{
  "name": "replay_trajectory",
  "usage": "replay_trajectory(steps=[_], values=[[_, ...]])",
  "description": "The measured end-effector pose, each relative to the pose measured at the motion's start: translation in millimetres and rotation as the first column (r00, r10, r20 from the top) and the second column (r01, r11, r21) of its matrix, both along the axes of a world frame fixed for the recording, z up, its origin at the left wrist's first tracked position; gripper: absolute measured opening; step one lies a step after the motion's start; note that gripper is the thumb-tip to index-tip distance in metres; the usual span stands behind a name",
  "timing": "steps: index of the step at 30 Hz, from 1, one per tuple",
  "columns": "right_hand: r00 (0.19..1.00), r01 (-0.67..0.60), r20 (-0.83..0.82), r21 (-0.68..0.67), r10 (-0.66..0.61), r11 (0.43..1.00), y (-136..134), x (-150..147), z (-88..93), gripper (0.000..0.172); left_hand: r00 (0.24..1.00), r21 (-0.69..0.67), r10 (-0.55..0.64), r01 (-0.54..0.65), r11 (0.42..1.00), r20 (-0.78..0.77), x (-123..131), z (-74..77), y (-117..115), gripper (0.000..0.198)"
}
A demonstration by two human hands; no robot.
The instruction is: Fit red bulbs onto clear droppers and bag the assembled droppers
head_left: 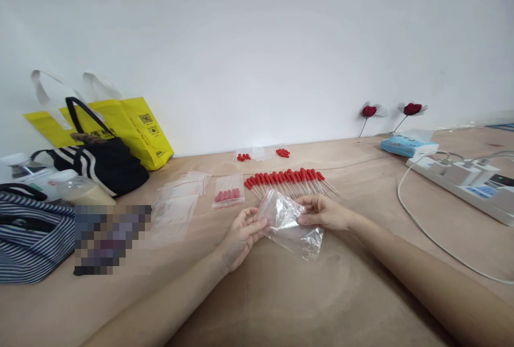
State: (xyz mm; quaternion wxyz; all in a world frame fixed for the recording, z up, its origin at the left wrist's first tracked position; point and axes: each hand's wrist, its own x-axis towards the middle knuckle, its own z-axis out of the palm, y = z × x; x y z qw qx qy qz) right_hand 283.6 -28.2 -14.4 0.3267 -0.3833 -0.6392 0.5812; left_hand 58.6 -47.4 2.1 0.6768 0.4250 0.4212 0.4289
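Observation:
Between my two hands is a clear plastic zip bag (287,221), raised above the table's front part and looking crumpled, with nothing visible inside. My left hand (243,237) pinches its left edge near the red-lined zip. The upper right side is gripped by the thumb and fingers of my right hand (323,212). Just behind the bag, a row of red-tipped droppers (287,176) with thin clear stems lies on the table. Left of that row rests a filled zip bag (228,190) with several red rubber bulbs in it.
Flat clear bags (176,202) are stacked at left. Small bags with red pieces (282,152) lie by the wall. A yellow bag (136,127), black bag (108,165) and striped pouch (36,240) stand left. At right are a tissue pack (407,145) and a power strip (461,189) with a cable.

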Motion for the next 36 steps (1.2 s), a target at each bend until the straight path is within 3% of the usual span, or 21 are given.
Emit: replay_trajectory(steps=[3, 5, 8, 10, 14, 16, 21, 24, 28, 32, 36], values=[[0.955, -0.042, 0.297, 0.218, -0.025, 0.975, 2, 5, 1.2, 0.042, 0.967, 0.103, -0.014, 0.041, 0.994, -0.253, -11, -0.1, 3, 0.037], [0.89, -0.036, 0.421, 0.448, -0.175, 0.893, -1, 3, 4.2, 0.037, 0.93, 0.165, -0.002, 0.067, 0.984, -0.367, -13, -2.4, 5, 0.034], [0.813, 0.006, 0.408, 0.707, -0.415, 0.707, -11, -10, 7.2, 0.03, 0.906, 0.214, 0.044, 0.052, 0.975, -0.421, -12, -7.6, 5, 0.028], [0.814, 0.025, 0.367, 0.753, -0.45, 0.658, -19, -21, 5.3, 0.034, 0.9, 0.239, 0.068, 0.041, 0.97, -0.43, -10, -9.8, 4, 0.023], [0.816, 0.005, 0.398, 0.721, -0.419, 0.693, -32, -41, -5.2, 0.065, 0.898, 0.233, 0.062, 0.046, 0.971, -0.436, -8, -8.5, 2, 0.019], [0.815, -0.015, 0.428, 0.689, -0.39, 0.724, -33, -45, -9.0, 0.072, 0.9, 0.196, 0.027, 0.066, 0.978, -0.434, -7, -7.3, 1, 0.023], [0.847, -0.057, 0.432, 0.652, -0.309, 0.756, -29, -43, -9.1, 0.081, 0.905, 0.179, -0.043, 0.13, 0.975, -0.423, -7, -8.7, 0, 0.034], [0.858, -0.046, 0.415, 0.648, -0.303, 0.76, -28, -42, -8.2, 0.083, 0.887, 0.173, -0.121, 0.218, 0.96, -0.445, -8, -7.4, 2, 0.029], [0.861, -0.06, 0.422, 0.637, -0.283, 0.769, -28, -42, -6.3, 0.083, 0.871, 0.017, -0.245, 0.278, 0.96, -0.425, -8, 1.3, 5, 0.027], [0.873, -0.116, 0.439, 0.612, -0.213, 0.782, -27, -41, -2.1, 0.084, 0.874, -0.066, -0.242, 0.237, 0.969, -0.421, -6, 8.7, 6, 0.032], [0.873, -0.115, 0.447, 0.576, -0.194, 0.809, -29, -45, -2.1, 0.087, 0.88, -0.009, -0.204, 0.221, 0.975, -0.428, -4, 7.9, 5, 0.029]])
